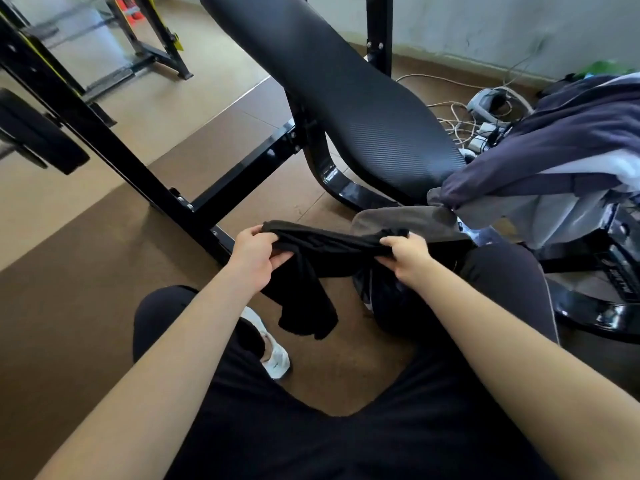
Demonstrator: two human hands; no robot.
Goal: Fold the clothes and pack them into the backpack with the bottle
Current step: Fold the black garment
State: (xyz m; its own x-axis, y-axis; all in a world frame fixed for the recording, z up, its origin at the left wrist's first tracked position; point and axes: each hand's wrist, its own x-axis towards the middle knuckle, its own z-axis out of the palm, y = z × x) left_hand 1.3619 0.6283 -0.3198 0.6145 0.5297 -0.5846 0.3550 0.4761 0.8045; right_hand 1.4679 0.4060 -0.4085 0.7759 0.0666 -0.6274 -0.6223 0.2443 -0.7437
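Note:
A black garment (318, 251) is stretched between both hands above my knees, its loose end hanging down toward the floor. My left hand (256, 258) grips its left edge, fingers curled round the cloth. My right hand (412, 256) grips the right edge the same way. A grey cloth (405, 220) lies just beyond the hands. A navy and light-grey jacket (554, 157) is heaped at the right over other things. I see no backpack or bottle that I can tell apart.
A black padded gym bench (346, 91) slants across the middle, with its steel frame (207, 195) on the brown floor. Cables and chargers (481, 129) lie by the far wall. A weight plate (38, 136) hangs at left. My white shoe (273, 351) is below.

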